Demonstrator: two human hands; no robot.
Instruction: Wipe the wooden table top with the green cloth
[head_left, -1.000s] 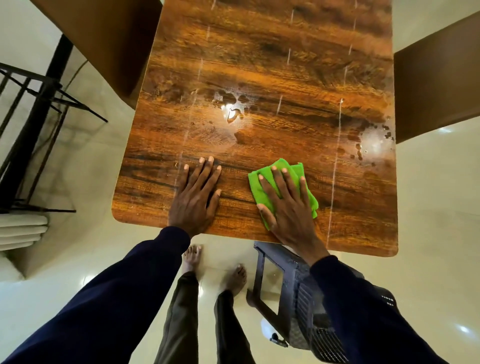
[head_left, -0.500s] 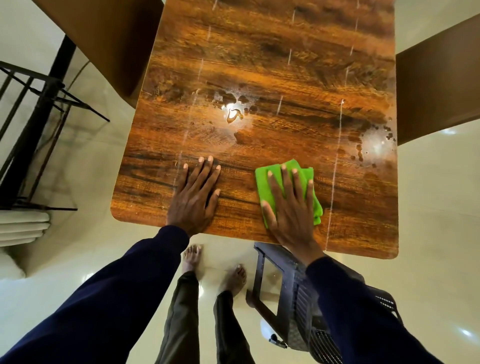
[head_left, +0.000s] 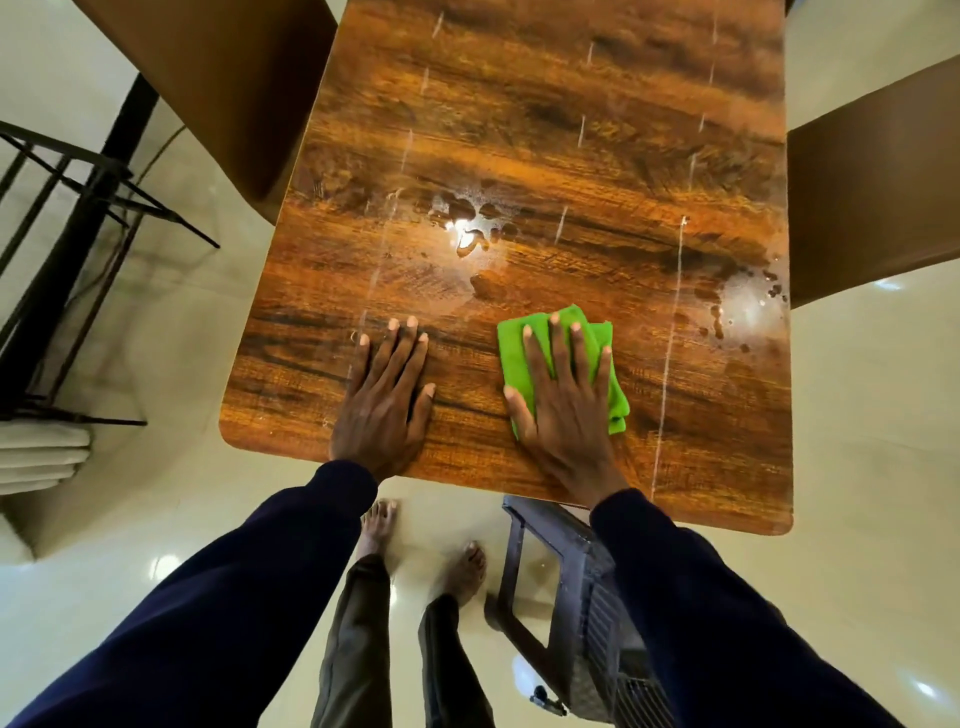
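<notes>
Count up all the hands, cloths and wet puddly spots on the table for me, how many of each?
Hands: 2, the left hand and the right hand, both flat on the table
Green cloths: 1, the green cloth under the right hand
Wet patches: 2, one wet patch mid-table and another wet patch at the right edge
Total: 5

Right hand (head_left: 566, 400) covers most of the green cloth (head_left: 519, 343); only its left, far and right margins show, cloth's fold count can't tell. Wooden table top (head_left: 545, 156) cut off at far edge of frame. Dark chair (head_left: 582, 613) near right: top part hidden under table and right sleeve (head_left: 727, 623). Black metal rack (head_left: 62, 208) far left cut by frame edge. Both sleeves run out at the near edge.
</notes>
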